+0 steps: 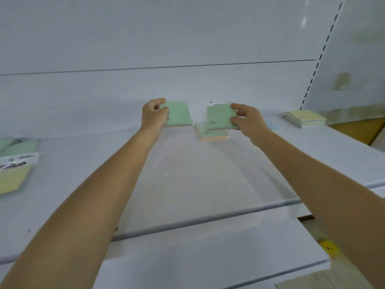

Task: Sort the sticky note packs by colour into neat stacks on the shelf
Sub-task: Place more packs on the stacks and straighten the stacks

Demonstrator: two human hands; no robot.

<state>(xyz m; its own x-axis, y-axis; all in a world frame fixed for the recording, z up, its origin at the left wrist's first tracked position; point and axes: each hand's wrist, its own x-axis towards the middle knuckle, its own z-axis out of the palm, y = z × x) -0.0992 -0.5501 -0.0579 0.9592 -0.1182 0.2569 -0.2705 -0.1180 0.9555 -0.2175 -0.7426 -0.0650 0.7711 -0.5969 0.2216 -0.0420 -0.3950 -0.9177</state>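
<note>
Both arms reach to the back of the white shelf [187, 174]. My left hand [154, 116] grips a green sticky note pack [180, 114] by its left edge. My right hand [246, 119] pinches a second green pack [219, 118] by its right edge, holding it just above a small stack [212, 134] that shows a green top and pinkish lower layers. A white card sticks up behind the right pack. A yellow stack [306, 118] lies at the far right of the shelf. More packs, green and yellow [14, 161], lie blurred at the left edge.
The white back panel [166, 38] rises behind the shelf. A slotted upright [318, 59] stands at the right. A grey rail [198, 221] runs along the shelf's front edge, with a lower shelf [208, 257] and a yellow tag [329, 248] below it.
</note>
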